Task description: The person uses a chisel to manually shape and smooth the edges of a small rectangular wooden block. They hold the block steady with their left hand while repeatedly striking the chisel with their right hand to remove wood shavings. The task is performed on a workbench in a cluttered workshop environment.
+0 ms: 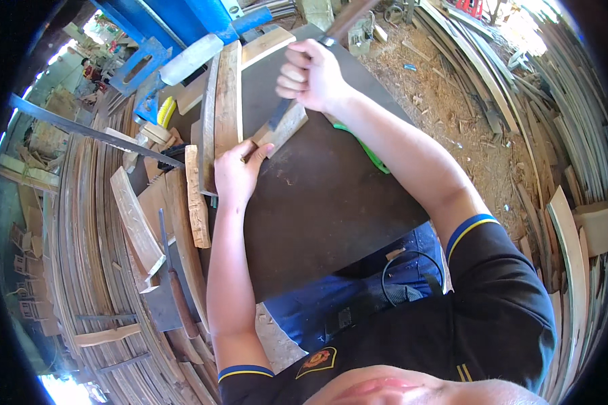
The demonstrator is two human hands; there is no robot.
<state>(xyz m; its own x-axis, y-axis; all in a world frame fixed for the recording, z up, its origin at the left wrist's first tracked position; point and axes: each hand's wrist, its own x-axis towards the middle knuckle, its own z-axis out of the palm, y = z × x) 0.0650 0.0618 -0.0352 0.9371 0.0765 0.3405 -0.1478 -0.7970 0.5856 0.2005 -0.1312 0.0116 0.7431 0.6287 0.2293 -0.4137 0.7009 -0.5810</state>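
Note:
My right hand [311,74] is closed in a fist round a wooden-handled chisel [280,113]. Its handle sticks out above the fist toward the upper right, and its flat dark blade slants down to a small wood block [292,128]. My left hand [238,172] presses the near end of that block onto the dark board [317,209], fingers and thumb closed about it. Just left of the block lie long wooden planks [228,94]. A green strip-like object [365,148] on the board is partly covered by my right forearm.
A blue metal machine [189,34] stands at the far left. Rough wood pieces [196,196] and another wooden-handled tool [181,304] lie left of my left arm. Stacked timber [88,223] fills the left side, with more strips [561,128] at right. Shavings cover the floor [446,121].

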